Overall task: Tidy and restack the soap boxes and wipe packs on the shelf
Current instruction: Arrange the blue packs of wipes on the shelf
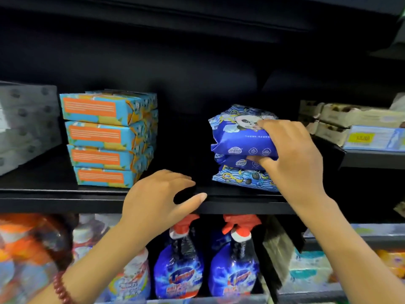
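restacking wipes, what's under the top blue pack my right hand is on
Under the top wipe pack lie two more: a second pack and a bottom pack on the shelf. The right hand covers their right ends.

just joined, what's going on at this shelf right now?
A person is working at a black shelf with bare hands. The right hand grips the top wipe pack of a small blue pile, fingers over it and thumb tucked underneath. The left hand is open at the shelf's front edge and holds nothing. Further left, the soap boxes are stacked four high, with no hand on them. Spray bottles stand on the level below.
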A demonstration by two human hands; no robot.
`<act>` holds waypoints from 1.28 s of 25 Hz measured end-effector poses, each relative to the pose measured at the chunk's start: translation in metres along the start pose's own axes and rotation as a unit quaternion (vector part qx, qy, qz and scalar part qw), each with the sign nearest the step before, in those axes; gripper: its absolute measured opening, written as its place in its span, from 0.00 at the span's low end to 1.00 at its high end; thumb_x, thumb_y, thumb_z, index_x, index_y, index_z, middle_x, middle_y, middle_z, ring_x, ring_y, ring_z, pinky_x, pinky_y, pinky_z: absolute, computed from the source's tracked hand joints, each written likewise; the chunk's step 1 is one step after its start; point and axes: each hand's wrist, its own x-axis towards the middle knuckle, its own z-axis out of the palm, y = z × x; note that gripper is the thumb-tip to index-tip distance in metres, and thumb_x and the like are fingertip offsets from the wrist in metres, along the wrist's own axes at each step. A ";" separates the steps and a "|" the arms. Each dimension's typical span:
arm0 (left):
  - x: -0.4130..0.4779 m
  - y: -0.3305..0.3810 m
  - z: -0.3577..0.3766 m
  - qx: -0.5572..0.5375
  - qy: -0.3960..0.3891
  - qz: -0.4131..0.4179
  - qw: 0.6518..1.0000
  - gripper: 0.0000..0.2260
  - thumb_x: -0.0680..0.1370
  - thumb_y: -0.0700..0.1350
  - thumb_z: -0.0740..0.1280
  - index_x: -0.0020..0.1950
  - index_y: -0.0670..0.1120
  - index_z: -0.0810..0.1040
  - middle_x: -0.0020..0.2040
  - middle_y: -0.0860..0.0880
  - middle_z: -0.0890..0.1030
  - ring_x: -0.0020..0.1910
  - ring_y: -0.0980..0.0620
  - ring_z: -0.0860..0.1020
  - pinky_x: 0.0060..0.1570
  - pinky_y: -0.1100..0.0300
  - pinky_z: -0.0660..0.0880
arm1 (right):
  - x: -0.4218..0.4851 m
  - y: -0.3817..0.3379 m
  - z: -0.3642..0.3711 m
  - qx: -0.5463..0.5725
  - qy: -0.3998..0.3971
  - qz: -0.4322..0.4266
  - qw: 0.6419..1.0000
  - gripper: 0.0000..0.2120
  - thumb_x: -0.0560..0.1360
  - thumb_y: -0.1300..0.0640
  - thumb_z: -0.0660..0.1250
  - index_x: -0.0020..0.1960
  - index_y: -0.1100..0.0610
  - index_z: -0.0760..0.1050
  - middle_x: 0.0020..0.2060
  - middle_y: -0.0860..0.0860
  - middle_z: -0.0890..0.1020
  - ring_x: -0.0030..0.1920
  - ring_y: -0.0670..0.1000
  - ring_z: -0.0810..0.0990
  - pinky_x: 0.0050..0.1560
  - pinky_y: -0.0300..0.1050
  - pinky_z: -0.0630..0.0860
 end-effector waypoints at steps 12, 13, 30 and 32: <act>0.014 0.014 -0.036 -0.543 -0.025 -0.204 0.815 0.20 0.62 0.56 0.78 0.35 0.39 0.81 0.35 0.41 0.83 0.33 0.50 0.80 0.32 0.62 0.73 | -0.043 -0.054 0.013 0.014 0.148 -0.166 0.975 0.17 0.70 0.73 0.63 0.56 0.64 0.79 0.53 0.61 0.80 0.56 0.61 0.78 0.53 0.53 0.77; 0.014 0.014 -0.034 -0.562 -0.011 -0.206 0.801 0.16 0.60 0.53 0.77 0.36 0.41 0.83 0.38 0.43 0.85 0.35 0.49 0.83 0.33 0.62 0.76 | -0.046 -0.053 0.012 0.029 0.120 -0.165 0.979 0.17 0.68 0.72 0.67 0.57 0.64 0.78 0.54 0.60 0.80 0.57 0.60 0.77 0.55 0.51 0.76; 0.006 -0.006 -0.034 -0.478 0.037 -0.042 0.876 0.19 0.63 0.50 0.80 0.51 0.49 0.81 0.50 0.55 0.84 0.52 0.57 0.81 0.51 0.67 0.75 | -0.028 -0.054 -0.023 0.348 -0.041 0.105 0.931 0.23 0.59 0.59 0.80 0.51 0.49 0.75 0.49 0.39 0.80 0.50 0.39 0.79 0.45 0.29 0.74; 0.005 -0.006 -0.034 -0.467 0.028 -0.086 0.879 0.19 0.66 0.56 0.73 0.53 0.49 0.81 0.53 0.53 0.84 0.54 0.57 0.80 0.54 0.64 0.75 | -0.030 -0.054 -0.024 0.311 0.011 0.066 0.948 0.22 0.61 0.64 0.77 0.51 0.52 0.75 0.48 0.40 0.80 0.50 0.39 0.78 0.47 0.29 0.72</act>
